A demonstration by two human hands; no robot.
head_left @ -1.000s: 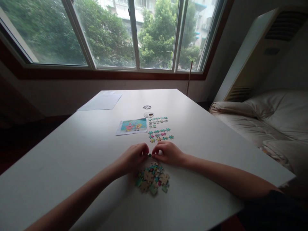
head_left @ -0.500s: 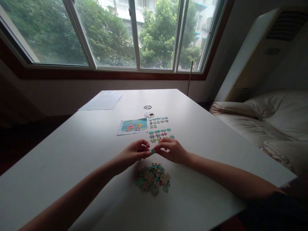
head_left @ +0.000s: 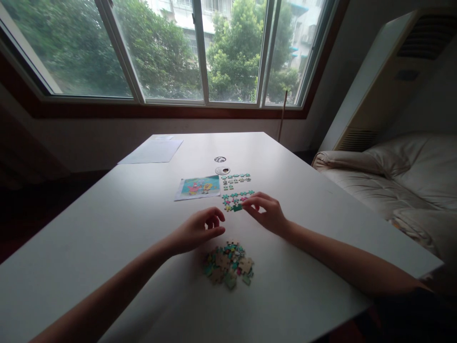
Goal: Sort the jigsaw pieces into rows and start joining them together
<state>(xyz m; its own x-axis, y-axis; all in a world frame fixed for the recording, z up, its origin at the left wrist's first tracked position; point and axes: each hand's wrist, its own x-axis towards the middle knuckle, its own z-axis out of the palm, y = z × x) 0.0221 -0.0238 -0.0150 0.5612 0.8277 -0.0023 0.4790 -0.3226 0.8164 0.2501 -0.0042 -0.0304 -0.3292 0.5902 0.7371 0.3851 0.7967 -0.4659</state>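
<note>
My right hand (head_left: 264,213) pinches a green puzzle piece (head_left: 237,207) between thumb and fingers, held over the near end of the laid-out rows. Those rows of puzzle pieces (head_left: 233,195) lie spaced apart, green, pink and yellow ones among them. My left hand (head_left: 204,226) is empty, its fingers curled with a gap between thumb and forefinger. Just below it on the table is a loose pile of puzzle pieces (head_left: 230,262), some showing plain tan backs. A printed cartoon picture (head_left: 200,186) lies left of the rows.
The white table (head_left: 135,209) spans most of the view. Two round discs (head_left: 222,170) are set beyond the picture, and sheets of paper (head_left: 152,151) lie at the far left corner. A pale leather sofa (head_left: 374,181) stands to the right, below a large window (head_left: 171,52).
My right hand has moved forward and to the right with the green puzzle piece. The left hand has let go of that piece and stays almost where it was.
</note>
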